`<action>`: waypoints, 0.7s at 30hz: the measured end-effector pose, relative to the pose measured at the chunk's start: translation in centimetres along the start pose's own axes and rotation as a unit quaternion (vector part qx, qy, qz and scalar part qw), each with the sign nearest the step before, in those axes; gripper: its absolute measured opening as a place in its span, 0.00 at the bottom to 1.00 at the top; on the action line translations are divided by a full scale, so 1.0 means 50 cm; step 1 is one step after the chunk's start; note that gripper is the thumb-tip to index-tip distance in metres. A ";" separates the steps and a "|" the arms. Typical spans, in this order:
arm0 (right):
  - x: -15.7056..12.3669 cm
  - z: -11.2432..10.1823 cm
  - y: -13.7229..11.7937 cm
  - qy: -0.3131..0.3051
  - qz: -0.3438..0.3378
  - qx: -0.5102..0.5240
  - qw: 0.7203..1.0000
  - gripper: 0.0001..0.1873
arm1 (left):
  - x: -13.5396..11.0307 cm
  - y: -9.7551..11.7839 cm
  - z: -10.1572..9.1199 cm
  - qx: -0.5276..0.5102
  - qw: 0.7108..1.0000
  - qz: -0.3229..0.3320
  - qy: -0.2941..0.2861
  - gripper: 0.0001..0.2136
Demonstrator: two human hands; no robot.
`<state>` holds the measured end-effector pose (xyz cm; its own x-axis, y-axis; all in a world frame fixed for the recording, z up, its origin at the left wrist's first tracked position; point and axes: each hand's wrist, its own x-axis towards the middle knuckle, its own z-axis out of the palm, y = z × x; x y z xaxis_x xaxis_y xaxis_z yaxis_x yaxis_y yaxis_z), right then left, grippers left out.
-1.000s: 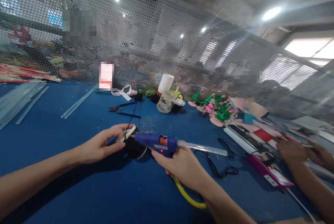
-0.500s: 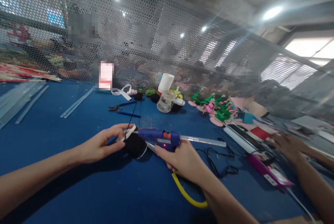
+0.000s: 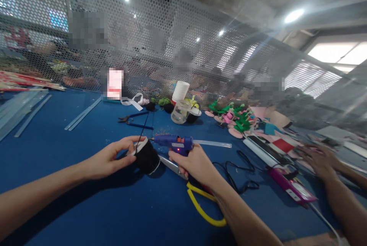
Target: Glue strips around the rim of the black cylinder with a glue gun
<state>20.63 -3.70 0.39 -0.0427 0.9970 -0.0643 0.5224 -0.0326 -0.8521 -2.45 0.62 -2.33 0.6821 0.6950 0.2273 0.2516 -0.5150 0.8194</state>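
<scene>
My left hand (image 3: 110, 158) pinches a round black piece with a white band (image 3: 146, 156) on the blue table (image 3: 86, 207). My right hand (image 3: 193, 164) grips a blue glue gun (image 3: 172, 143), a clear glue stick sticking out of its back; the nozzle points left just above the black piece. Under my right hand lie scissors with yellow handles (image 3: 200, 206), their blade (image 3: 172, 166) reaching toward the black piece.
Pliers (image 3: 133, 120), a clear jar (image 3: 180, 112), white cups (image 3: 181, 91) and green and pink craft parts (image 3: 237, 120) lie farther back by a perforated screen. Black cable (image 3: 237, 171) and a purple device (image 3: 292, 186) lie right, near another person's hand (image 3: 317, 158).
My right hand has carried the glue gun farther from me and lifted its nozzle off the black piece. The other person's hand at right has shifted. My left hand holds still.
</scene>
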 end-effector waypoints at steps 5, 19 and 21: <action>0.031 -0.013 0.025 0.021 -0.013 0.109 0.994 0.09 | -0.001 0.007 0.000 0.016 1.000 0.005 0.006 0.07; 0.111 -0.008 0.090 0.117 0.066 -0.067 0.989 0.16 | -0.009 0.033 0.008 0.144 0.983 0.116 0.003 0.05; 0.105 -0.011 0.082 0.141 0.051 -0.109 0.983 0.16 | -0.010 0.036 0.009 0.157 0.980 0.124 -0.001 0.05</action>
<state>23.02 1.44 -3.13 0.2411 0.9700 0.0299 0.6834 -0.1478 -0.7149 -2.03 -0.88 -1.17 0.7509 0.5275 0.3974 0.2761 -0.7973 0.5367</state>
